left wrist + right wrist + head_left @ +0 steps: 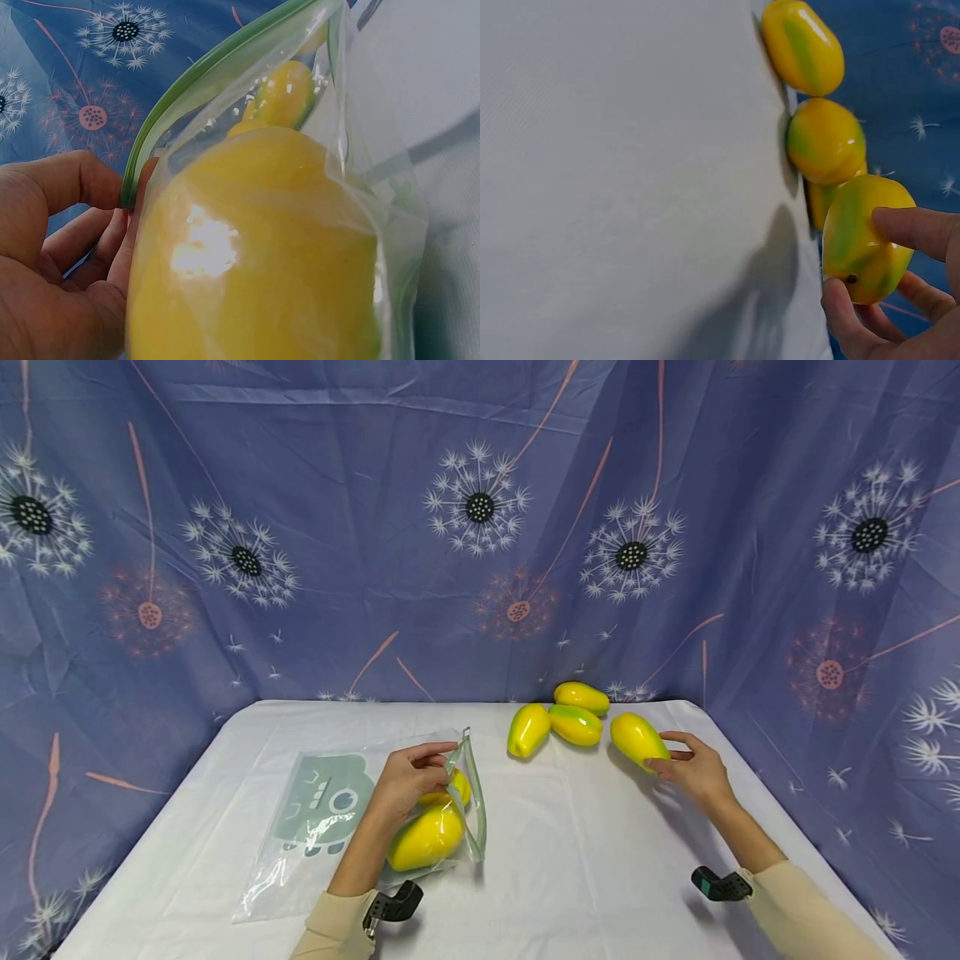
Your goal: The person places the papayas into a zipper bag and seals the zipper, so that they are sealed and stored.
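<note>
"Beige sleeves (330, 927) nearest us; what's being held?"

"Left grip (405, 783) pinches a plastic bag (330, 797) by its rim, yellow fruits (427, 839) inside. Right grip (697, 770) is clamped round another fruit (636, 737), near three more (528, 731) on the desk (600, 877)."

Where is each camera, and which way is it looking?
Head: on the person's head, facing forward and down at the table and curtain; left hand, right hand and both sleeves show.
Left wrist: facing the bag and the big fruit inside; only the left hand shows.
Right wrist: facing the held fruit; only the right hand shows.
Shared: head and right wrist both see the held fruit and three loose fruits.
</note>
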`<action>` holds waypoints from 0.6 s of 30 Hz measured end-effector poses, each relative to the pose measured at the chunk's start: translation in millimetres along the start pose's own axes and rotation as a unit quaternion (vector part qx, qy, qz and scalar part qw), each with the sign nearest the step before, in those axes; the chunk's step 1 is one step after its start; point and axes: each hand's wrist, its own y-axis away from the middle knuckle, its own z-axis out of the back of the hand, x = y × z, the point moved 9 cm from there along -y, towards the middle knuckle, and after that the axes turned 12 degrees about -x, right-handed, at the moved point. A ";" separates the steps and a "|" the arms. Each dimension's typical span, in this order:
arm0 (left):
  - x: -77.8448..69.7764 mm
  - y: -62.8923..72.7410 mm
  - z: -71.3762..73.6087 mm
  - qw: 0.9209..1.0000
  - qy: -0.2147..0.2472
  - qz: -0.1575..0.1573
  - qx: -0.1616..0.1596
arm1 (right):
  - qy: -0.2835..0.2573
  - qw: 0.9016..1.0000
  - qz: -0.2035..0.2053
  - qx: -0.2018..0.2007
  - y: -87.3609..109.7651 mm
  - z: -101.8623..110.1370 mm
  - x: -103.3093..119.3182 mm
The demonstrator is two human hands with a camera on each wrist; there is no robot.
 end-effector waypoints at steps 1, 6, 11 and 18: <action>0.3 -0.2 0.0 1.000 0.000 0.000 0.000 | -0.007 1.000 0.003 0.003 0.3 0.9 3.4; 1.3 -0.9 0.4 1.000 0.001 0.002 0.000 | -0.027 0.999 0.011 0.017 2.1 0.4 19.5; 2.3 -0.7 0.9 1.000 0.002 0.003 0.000 | -0.039 0.998 0.015 0.042 5.2 -8.5 35.6; 2.0 -1.3 0.6 1.000 0.000 0.004 -0.005 | -0.056 0.996 0.027 0.068 12.9 -21.5 62.1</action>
